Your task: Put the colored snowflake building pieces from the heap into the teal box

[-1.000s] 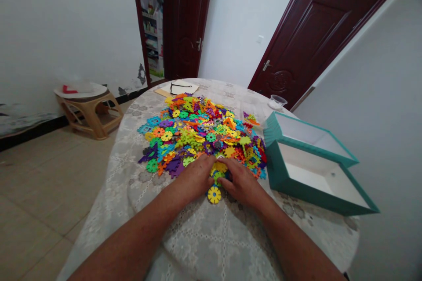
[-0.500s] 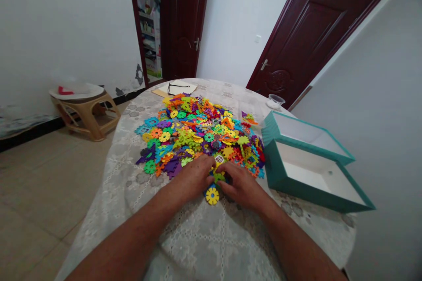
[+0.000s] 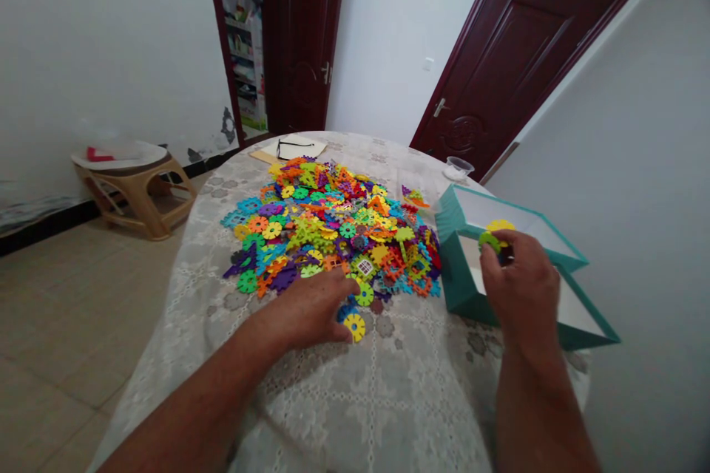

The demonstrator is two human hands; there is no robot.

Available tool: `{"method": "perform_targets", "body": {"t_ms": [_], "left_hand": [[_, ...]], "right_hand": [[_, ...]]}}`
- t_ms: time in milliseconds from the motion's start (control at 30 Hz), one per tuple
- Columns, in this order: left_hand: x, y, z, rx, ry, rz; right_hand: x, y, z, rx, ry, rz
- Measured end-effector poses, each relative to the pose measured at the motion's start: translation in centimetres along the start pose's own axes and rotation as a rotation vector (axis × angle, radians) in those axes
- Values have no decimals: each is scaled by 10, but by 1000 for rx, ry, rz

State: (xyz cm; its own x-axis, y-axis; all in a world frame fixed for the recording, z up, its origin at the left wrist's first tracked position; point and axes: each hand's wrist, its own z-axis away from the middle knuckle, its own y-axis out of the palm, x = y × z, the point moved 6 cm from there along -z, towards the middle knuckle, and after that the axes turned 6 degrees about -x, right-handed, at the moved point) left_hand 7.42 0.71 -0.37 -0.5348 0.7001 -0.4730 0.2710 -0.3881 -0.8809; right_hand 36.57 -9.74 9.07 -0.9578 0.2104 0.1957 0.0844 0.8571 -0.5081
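My right hand [image 3: 524, 281] is over the teal box [image 3: 469, 288], its fingers pinching a few plastic notched discs [image 3: 488, 240], green and yellow ones among them. My left hand [image 3: 316, 307] lies low over the near edge of the pile of colourful plastic building pieces [image 3: 316, 229]. Its thumb and fingers are apart. Close to its fingertips are a yellow-green disc [image 3: 364, 293] and a blue piece [image 3: 347, 312]. A yellow notched disc [image 3: 355, 327] sits by the thumb tip. What lies under the left palm is hidden.
Behind the box is a second teal box part [image 3: 515, 208] with a white inside. A clear plastic cup [image 3: 459, 166] stands at the far right table edge. Glasses [image 3: 293, 145] rest on paper at the back left. A stool [image 3: 138, 188] stands on the floor at left.
My right hand has left the near edge of the pile and moved right, over the box, carrying discs. My left hand stays near the pile, its fingers more spread. The view has shifted slightly.
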Motion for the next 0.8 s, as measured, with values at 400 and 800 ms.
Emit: {"method": "perform_targets", "body": {"t_ms": [400,800], "left_hand": [[-8,17,-8,27,48,-124],[10,9,-4,-39,50,-97]], "right_hand": [[-33,10,5,47,24,160],[111,78,90,845,-282,-371]]}}
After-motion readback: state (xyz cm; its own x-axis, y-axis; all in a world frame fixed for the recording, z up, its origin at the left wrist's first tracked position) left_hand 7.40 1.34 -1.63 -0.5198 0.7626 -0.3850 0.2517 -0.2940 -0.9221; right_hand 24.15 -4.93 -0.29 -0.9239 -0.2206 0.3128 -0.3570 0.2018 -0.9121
